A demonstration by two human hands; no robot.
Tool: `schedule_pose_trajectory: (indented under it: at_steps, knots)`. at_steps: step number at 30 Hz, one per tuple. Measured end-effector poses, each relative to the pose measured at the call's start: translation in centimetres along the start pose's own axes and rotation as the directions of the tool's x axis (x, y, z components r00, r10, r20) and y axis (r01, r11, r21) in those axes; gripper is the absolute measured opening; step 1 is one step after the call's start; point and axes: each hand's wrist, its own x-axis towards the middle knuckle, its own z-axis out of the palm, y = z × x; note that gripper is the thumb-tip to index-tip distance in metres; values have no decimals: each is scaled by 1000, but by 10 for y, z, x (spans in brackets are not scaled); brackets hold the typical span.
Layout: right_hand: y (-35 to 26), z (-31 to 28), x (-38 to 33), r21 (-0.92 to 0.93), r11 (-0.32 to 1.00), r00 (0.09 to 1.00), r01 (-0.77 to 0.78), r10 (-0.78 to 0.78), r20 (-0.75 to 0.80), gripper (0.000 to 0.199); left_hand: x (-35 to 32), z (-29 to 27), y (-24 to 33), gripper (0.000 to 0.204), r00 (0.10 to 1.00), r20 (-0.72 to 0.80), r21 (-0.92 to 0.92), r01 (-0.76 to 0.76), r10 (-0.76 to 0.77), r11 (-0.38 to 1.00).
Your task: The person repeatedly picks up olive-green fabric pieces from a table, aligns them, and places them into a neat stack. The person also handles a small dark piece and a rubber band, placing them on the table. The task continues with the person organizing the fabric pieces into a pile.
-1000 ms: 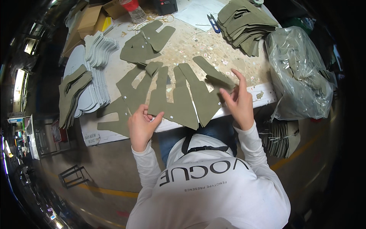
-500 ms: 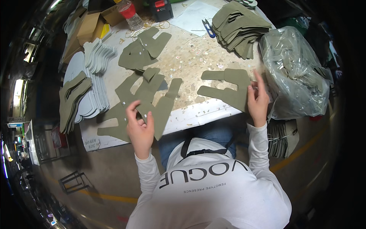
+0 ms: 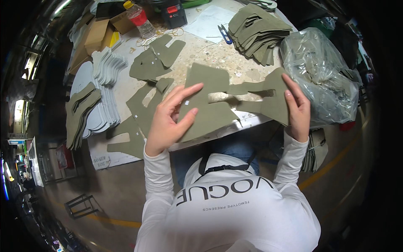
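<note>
My left hand holds a flat olive cut piece by its left side, thumb and forefinger spread over its top face. It has a slot on its right side and a small white sticker near my fingers. A second olive piece is in my right hand, gripped along its right edge. Its two prongs point left and meet the first piece in the middle, above the table's front part. Where the prongs overlap, I cannot tell which lies on top. Fingers under the pieces are hidden.
More olive pieces with white stickers lie left of my hands. Beyond are pale stacked pieces, a bottle, blue thread snips and an olive stack. A clear plastic bag bulges at the right.
My left hand has taken up a stickered olive piece and brought it rightward to the other piece. My right hand has moved slightly right, its piece now raised and tilted.
</note>
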Motion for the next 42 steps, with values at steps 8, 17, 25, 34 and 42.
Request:
schedule_pose_trajectory:
  at_steps: [8, 17, 25, 34, 42]
  knots:
    - [-55, 16, 10, 83, 996, 995, 22, -30, 94, 39, -83, -2, -40, 42, 863, -441, 440, 448, -247, 778]
    - [-62, 98, 1, 212, 968, 886, 132, -212, 413, 43, -111, 31, -27, 29, 778, -577, 310, 491, -249, 815]
    - [26, 101, 2, -103, 980, 855, 173, -97, 510, 45, -106, 1, -30, 42, 736, -473, -32, 535, -484, 844]
    - [48, 86, 2, -130, 982, 867, 139, -57, 495, 45, -71, -12, -33, 42, 904, -259, -114, 321, -341, 940]
    - [35, 51, -16, -353, 924, 924, 146, 0, 383, 40, -81, -58, 34, 47, 892, -383, -150, 196, -240, 969]
